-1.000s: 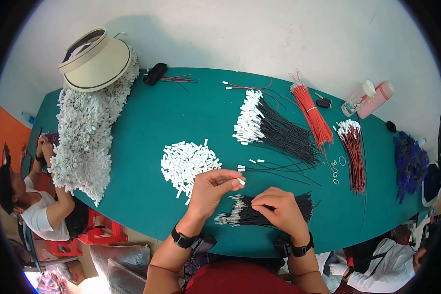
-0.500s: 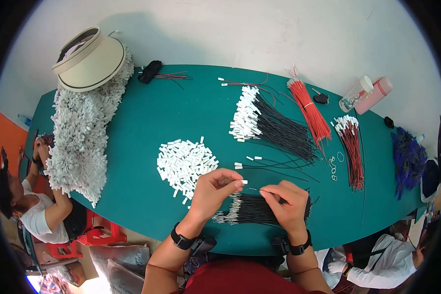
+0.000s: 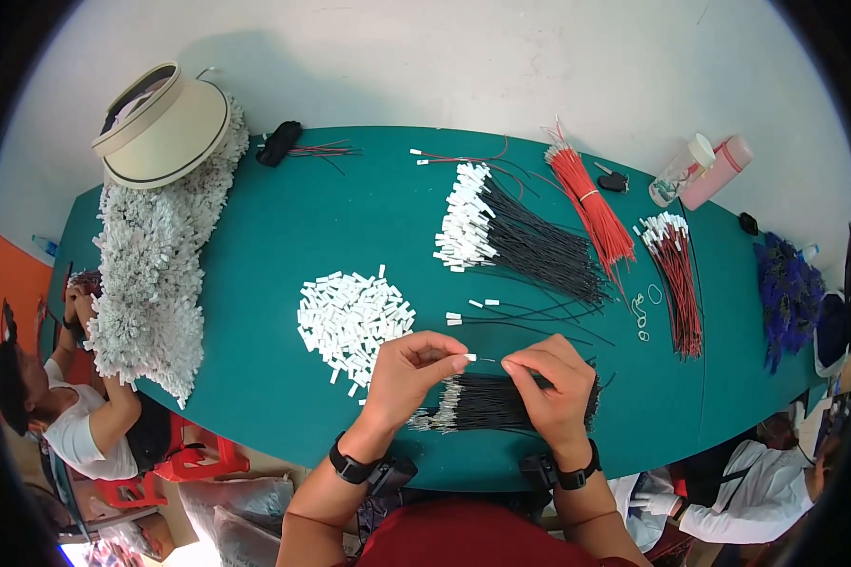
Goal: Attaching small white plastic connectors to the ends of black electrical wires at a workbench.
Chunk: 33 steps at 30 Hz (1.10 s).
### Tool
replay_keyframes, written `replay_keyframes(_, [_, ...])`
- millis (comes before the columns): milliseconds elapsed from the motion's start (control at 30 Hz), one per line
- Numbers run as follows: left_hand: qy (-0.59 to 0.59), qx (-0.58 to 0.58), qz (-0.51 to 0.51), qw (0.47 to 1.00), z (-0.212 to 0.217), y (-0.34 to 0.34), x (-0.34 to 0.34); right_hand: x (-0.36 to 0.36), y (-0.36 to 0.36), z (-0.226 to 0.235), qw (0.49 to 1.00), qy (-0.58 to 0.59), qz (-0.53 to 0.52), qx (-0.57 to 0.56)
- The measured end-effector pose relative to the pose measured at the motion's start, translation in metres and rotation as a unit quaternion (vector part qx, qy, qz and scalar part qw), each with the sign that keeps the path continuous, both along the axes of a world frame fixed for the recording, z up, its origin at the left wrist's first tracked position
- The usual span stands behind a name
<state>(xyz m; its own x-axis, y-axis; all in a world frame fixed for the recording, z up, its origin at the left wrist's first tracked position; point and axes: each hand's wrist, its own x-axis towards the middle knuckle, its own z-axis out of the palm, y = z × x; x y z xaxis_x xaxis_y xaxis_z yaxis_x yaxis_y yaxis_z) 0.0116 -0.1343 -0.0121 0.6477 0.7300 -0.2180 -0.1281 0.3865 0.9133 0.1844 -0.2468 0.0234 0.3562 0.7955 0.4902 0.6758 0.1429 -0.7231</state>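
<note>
My left hand (image 3: 408,374) pinches a small white plastic connector (image 3: 462,359) between thumb and forefinger. My right hand (image 3: 550,387) holds the tip of a black wire (image 3: 494,360) a little apart from that connector. Both hands hover over a bundle of black wires with bare metal ends (image 3: 487,403) lying at the near edge of the green table (image 3: 284,236). A heap of loose white connectors (image 3: 350,319) sits just left of my left hand. Two finished black wires with white ends (image 3: 501,312) lie just beyond my hands.
A large bundle of black wires with white connectors (image 3: 511,236) lies mid-table, red wires (image 3: 591,203) and dark red wires (image 3: 676,274) to the right, blue wires (image 3: 790,288) at far right. A big white heap (image 3: 151,274) and a sun visor (image 3: 165,128) fill the left. Bottles (image 3: 700,170) stand at the back. Other people sit at the left and lower right.
My right hand lifted from the wire bundle with a black wire and brought its tip up close to the connector in my left hand. The view shifted slightly.
</note>
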Motion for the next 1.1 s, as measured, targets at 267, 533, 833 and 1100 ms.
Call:
replay_keyframes(267, [0.011, 0.019, -0.004, 1.000, 0.003, -0.003, 0.001, -0.003, 0.001, -0.003, 1.000, -0.001, 0.008, 0.000])
replay_keyframes(533, [-0.006, 0.033, 0.002, 0.999, -0.001, -0.008, 0.004, -0.003, 0.000, -0.003, 1.000, 0.009, 0.011, -0.010])
replay_keyframes(833, [0.003, 0.037, -0.002, 0.999, -0.003, -0.008, 0.004, 0.002, 0.000, -0.006, 0.999, 0.026, 0.022, -0.027])
replay_keyframes(1100, [0.014, 0.067, -0.022, 0.997, -0.005, -0.010, 0.005, 0.003, 0.002, -0.010, 0.999, 0.032, 0.023, -0.011])
